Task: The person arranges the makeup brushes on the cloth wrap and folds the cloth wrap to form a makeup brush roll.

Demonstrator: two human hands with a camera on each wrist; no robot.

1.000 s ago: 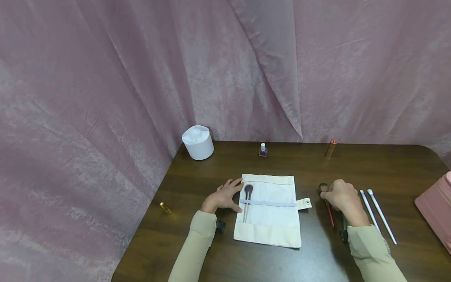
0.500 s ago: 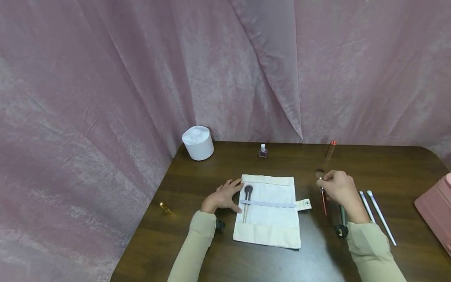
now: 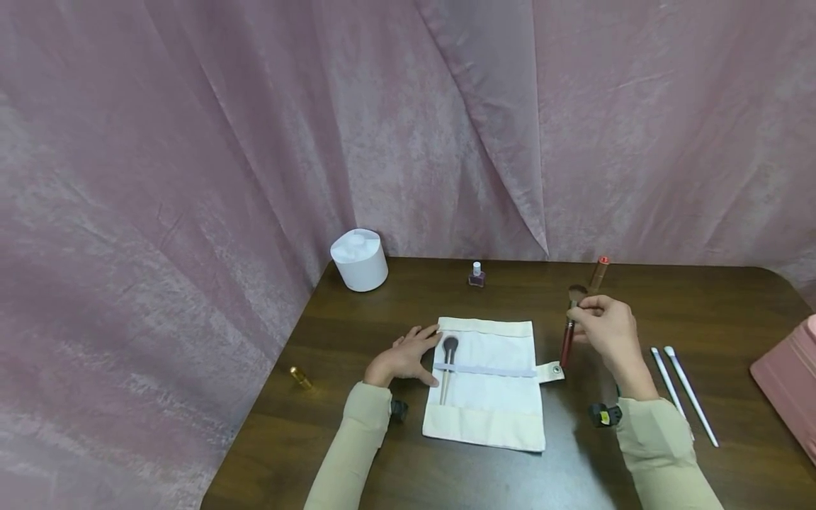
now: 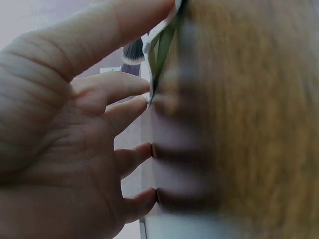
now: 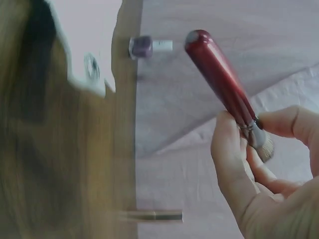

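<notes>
A white cloth brush roll [image 3: 487,397] lies unfolded on the table, its snap tab pointing right. Tucked under its elastic band at the left side is a makeup brush [image 3: 450,347] with a dark head. My left hand [image 3: 401,356] rests at the roll's left edge, fingers spread; its fingertips touch the table and cloth in the left wrist view. With thumb and fingers my right hand [image 3: 608,329] pinches a red-handled makeup brush [image 5: 219,74] near its ferrule, raised off the table just right of the tab. Its bristles point away from the roll.
Two white-handled brushes [image 3: 685,389] lie right of my right forearm. A pink case [image 3: 790,382] stands at the right edge. Along the back are a tissue roll [image 3: 360,262], a nail polish bottle [image 3: 476,275] and a red-topped tube [image 3: 599,273]. A gold tube [image 3: 300,377] is at left.
My right hand has lifted the red-handled brush from the table and carried it up and left, close to the roll's tab. The left hand has stayed in place.
</notes>
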